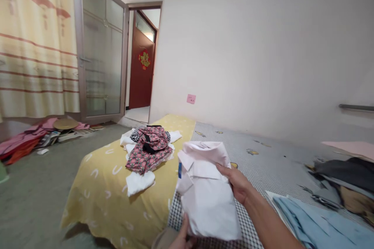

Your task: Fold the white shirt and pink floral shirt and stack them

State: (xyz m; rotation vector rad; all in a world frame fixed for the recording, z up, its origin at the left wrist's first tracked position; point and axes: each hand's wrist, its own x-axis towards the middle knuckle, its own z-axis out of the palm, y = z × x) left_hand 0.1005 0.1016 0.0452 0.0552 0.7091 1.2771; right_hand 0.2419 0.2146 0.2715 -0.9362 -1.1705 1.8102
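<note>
A white shirt (209,198), folded into a neat rectangle with its collar at the far end, is held between my two hands above the bed. My right hand (238,184) grips its right edge near the collar, thumb on top. At the lower left corner, my left hand (185,235) pinches the shirt, the thumb showing and the other fingers mostly beneath it. A small blue patch (179,170) shows on the shirt's left side. To the right of my right forearm lie folded light blue clothes (324,221) on the bed.
A pile with a pink flowered garment (152,149) and white pieces lies on the yellow sheet (102,186). Dark clothes (347,175) rest at the right on the grey checked sheet (257,171). Pink cloth and flat items (58,134) cover the floor by the glass door (102,54).
</note>
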